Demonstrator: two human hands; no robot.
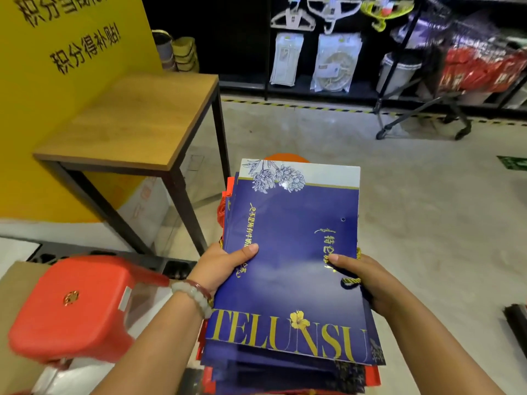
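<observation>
A stack of flat dark-blue paper gift bags [288, 232] with gold lettering and a white floral band fills the lower middle of the head view. My left hand [225, 265], with a bead bracelet on the wrist, grips the stack's left edge, thumb on top. My right hand [362, 277] grips the right edge, thumb on the top bag, next to gold and blue cord handles [352, 280]. Red bags peek out under the blue ones at the left and bottom.
A wooden table with black legs [134, 118] stands at the left against a yellow sign [57, 67]. A red plastic stool [77, 309] lies on a cardboard box at lower left. Shelves of hangers and packaged goods [336, 61] and a loaded shopping cart [456, 81] stand beyond the concrete floor.
</observation>
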